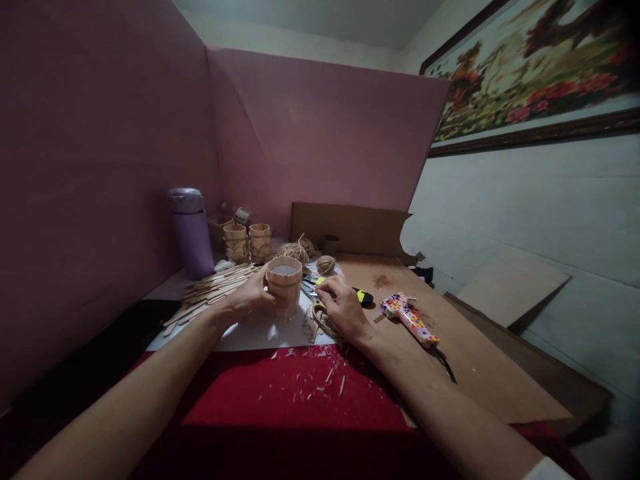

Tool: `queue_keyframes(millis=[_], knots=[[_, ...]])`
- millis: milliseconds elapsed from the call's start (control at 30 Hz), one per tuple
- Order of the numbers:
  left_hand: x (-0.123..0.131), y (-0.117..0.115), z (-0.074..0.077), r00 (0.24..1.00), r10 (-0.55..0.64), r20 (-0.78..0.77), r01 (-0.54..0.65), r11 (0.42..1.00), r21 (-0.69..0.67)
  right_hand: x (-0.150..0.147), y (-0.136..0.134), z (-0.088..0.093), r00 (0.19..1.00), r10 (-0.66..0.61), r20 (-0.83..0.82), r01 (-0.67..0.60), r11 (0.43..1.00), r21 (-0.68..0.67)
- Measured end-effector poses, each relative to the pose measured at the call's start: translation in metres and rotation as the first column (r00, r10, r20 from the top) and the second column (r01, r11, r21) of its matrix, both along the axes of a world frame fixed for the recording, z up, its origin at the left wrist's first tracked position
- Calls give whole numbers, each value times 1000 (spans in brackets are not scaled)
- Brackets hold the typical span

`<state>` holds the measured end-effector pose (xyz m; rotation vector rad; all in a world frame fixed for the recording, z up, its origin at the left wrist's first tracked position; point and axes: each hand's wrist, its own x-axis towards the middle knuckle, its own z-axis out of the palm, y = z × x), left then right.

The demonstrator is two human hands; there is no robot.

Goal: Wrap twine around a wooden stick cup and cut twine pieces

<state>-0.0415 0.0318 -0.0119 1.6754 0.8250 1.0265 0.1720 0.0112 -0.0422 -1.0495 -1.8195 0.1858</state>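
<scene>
My left hand (255, 293) is closed around the side of a cup covered in wooden craft sticks (285, 297), which stands upright with a band around it. Its top faces me and shows a pale inside. To the right of the cup, my right hand (345, 310) has its fingers curled together; whatever they pinch, if anything, is hidden. Scissors (320, 319) with looped handles lie beneath that hand, partly covered by it. A yellow-and-black utility knife (364, 296) lies just behind the hand.
Loose craft sticks (215, 293) lie left, near a purple bottle (193, 237). Two decorated stick cups (260, 243) and twine balls (327, 265) stand behind. A flower-patterned glue gun (411, 320) rests on cardboard at right. Wood scraps (330, 377) litter the red cloth.
</scene>
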Motion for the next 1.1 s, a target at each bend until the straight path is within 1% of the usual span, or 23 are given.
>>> queue_keyframes(millis=[133,267,433,533,700,767,833,900,967,1100], knots=[[-1,1,-3,1000,10,-23,-10,1000,-10,0,0,-1,1000,4,9,-4,1000,10],[2,3,-5,999,16,34,-15,1000,-5,0,0,-1,1000,11,5,-11,1000,1],[2,-1,0,992,-55,113,58,998,-20,-1,-1,1,1000,8,6,-8,1000,-7],[1,-3,2,989,-69,134,76,996,-45,-1,-2,2,1000,5,13,-5,1000,-16],[2,0,-1,993,-34,117,37,999,-23,-1,-3,2,1000,8,12,-8,1000,-25],[3,0,0,990,4,140,-1,1000,-20,-1,-3,2,1000,11,12,-11,1000,-22],[3,-2,3,982,20,188,-11,999,-49,-1,-3,2,1000,15,-3,-15,1000,-15],[2,-6,7,967,-16,256,42,994,-98,-2,-3,4,999,22,-37,-23,1000,-6],[0,-8,10,944,-78,321,132,980,-151,-2,-5,6,996,32,-78,-31,999,16],[-7,-9,9,886,-181,426,312,914,-260,-4,-13,14,991,50,-124,-37,993,111]])
